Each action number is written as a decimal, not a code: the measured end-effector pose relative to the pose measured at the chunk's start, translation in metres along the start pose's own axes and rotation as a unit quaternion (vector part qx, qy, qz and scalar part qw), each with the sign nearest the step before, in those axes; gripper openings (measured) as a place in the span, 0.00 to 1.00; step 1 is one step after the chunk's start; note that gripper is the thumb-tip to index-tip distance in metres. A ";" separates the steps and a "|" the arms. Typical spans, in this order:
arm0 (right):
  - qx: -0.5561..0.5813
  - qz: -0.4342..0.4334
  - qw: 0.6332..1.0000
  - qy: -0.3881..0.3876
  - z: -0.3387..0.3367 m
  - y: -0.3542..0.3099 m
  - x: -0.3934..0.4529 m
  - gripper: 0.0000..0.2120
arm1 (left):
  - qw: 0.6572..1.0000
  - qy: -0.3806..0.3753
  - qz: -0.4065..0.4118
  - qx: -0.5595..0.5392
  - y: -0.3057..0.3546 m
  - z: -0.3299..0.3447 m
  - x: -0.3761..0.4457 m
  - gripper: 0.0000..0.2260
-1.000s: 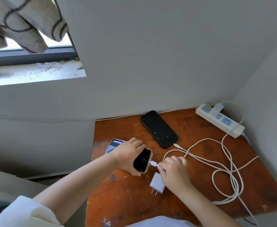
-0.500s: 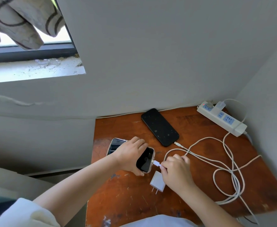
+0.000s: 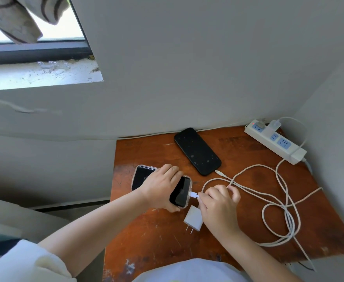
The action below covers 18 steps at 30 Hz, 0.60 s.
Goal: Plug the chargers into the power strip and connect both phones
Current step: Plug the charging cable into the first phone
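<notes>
My left hand [image 3: 163,186] grips a phone in a clear case [image 3: 180,193] on the brown wooden table [image 3: 238,224]. With its fingertips my right hand [image 3: 217,202] pinches a white cable plug [image 3: 193,194] that sits at the phone's bottom end. Just below lies a loose white charger brick [image 3: 193,218], prongs toward me. A second black phone [image 3: 197,150] rests face up farther back, another cable tip [image 3: 220,173] touching its near end. The white power strip [image 3: 274,140] lies at the back right with one white charger [image 3: 273,126] plugged in.
Long white cables [image 3: 279,210] loop over the right half of the table. White walls close in the table behind and on the right. A window sill [image 3: 34,76] and hanging cloth [image 3: 14,19] are at the upper left.
The white plug, a short way off the phone's end a second ago, now sits against its port. Both hands keep their places.
</notes>
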State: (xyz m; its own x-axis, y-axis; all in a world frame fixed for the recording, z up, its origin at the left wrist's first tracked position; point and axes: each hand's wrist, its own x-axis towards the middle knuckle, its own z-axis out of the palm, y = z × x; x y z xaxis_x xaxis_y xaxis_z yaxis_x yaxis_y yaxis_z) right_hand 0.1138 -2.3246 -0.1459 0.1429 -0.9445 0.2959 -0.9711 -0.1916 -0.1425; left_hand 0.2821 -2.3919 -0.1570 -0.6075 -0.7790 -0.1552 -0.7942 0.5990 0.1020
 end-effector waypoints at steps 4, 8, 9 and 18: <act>-0.003 -0.004 0.999 0.031 0.006 0.002 -0.003 0.10 | 1.000 -0.002 0.003 0.000 0.002 0.000 0.001 0.41; 0.015 -0.030 0.998 0.044 0.010 0.007 -0.005 0.09 | 0.999 -0.034 0.031 0.023 0.004 -0.002 0.002 0.41; 0.016 -0.034 0.998 0.047 0.011 0.009 -0.006 0.09 | 0.998 -0.042 0.035 0.027 0.005 -0.002 0.003 0.41; 0.032 0.007 0.997 0.066 0.014 -0.001 -0.009 0.11 | 0.999 -0.025 0.034 -0.001 0.002 -0.005 0.005 0.41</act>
State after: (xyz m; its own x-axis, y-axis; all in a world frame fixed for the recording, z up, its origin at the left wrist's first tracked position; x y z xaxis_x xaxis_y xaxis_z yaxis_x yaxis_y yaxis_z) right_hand 0.1160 -2.3194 -0.1616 0.0982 -0.9051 0.4136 -0.9582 -0.1982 -0.2062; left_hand 0.2777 -2.3954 -0.1523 -0.6581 -0.7267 -0.1971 -0.7517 0.6493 0.1158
